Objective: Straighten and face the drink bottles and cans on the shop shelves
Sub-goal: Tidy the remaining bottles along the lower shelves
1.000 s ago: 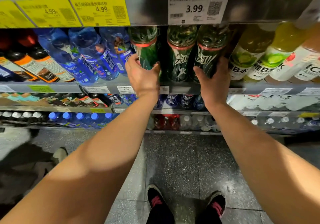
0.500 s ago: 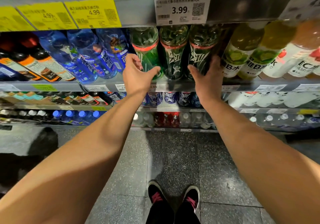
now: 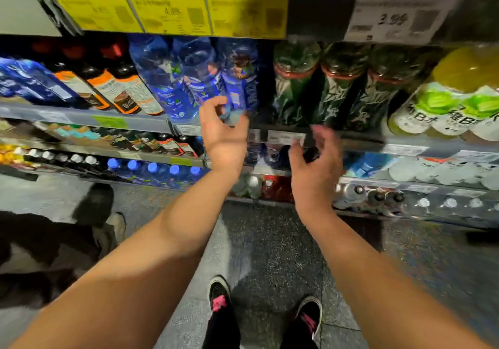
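Both hands off the stock: left hand (image 3: 224,130) fingers loosely curled, empty, just in front of blue bottles (image 3: 205,78) at shelf front edge; right hand (image 3: 314,165) spread, empty, below green bottles (image 3: 343,84). Next: grip low, turn labels fwd, pull flush w/ edge.

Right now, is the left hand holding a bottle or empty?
Empty: the left hand hovers with loosely curled fingers before the blue bottles, gripping nothing.

Bare forearms; black shoes (image 3: 220,298) (pink laces) below.
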Available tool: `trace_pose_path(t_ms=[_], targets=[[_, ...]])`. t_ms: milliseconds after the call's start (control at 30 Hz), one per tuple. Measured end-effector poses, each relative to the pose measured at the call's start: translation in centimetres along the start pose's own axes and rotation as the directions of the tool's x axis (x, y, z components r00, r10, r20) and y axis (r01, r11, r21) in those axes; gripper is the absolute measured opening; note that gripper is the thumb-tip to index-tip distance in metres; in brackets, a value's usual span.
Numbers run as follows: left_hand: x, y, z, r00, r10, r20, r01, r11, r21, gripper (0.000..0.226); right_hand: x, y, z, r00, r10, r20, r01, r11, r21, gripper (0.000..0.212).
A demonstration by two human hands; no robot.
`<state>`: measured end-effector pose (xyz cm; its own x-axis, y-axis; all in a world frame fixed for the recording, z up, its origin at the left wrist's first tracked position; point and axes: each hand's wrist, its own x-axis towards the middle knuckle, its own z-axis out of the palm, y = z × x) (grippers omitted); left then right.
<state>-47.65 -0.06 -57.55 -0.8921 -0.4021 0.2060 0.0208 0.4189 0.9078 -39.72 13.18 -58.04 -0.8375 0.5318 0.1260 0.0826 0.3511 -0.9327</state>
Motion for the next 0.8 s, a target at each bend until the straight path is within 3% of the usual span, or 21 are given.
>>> trace_pose_path(t_ms=[133, 267, 333, 433, 600, 800], targets=[[1.8, -1.7, -1.7, 0.997, -0.046, -0.062, 0.045, 0.999, -0.017, 0.052, -0.3, -1.9, 5.6, 0.994, -0.040, 0.101, 0.042, 0.999, -0.018, 0.039], [2.7, -2.2, -1.9, 0.999, 0.031, 0.015, -0.031, 0.999, -0.018, 0.071, 1.5, -2.8, 9.9, 0.986, -0.082, 0.142, 0.101, 0.987, -0.127, 0.053], [3.3, -2.0, -1.7, 0.999, -0.002, 0.040, 0.003, 1.000, -0.003, 0.074, 2.7, -3.1, 11.6, 0.980, -0.107, 0.168, 0.137, 0.974, -0.179, 0.060], [4.0, -1.6, -1.4, 0.997, -0.075, 0.034, 0.073, 0.995, 0.063, 0.066, 4.5, -3.7, 13.2, 0.978, -0.058, 0.201, 0.089, 0.985, -0.145, 0.071], [4.2, -1.7, -1.5, 0.998, -0.068, -0.001, 0.068, 0.995, 0.080, 0.058, 5.5, -4.2, 13.9, 0.986, -0.004, 0.168, 0.008, 1.000, -0.018, 0.071], [4.2, -1.1, -1.4, 0.986, -0.147, -0.074, 0.145, 0.989, -0.027, 0.052, 4.8, -3.9, 14.0, 0.997, -0.036, 0.075, 0.043, 0.995, -0.092, 0.065]])
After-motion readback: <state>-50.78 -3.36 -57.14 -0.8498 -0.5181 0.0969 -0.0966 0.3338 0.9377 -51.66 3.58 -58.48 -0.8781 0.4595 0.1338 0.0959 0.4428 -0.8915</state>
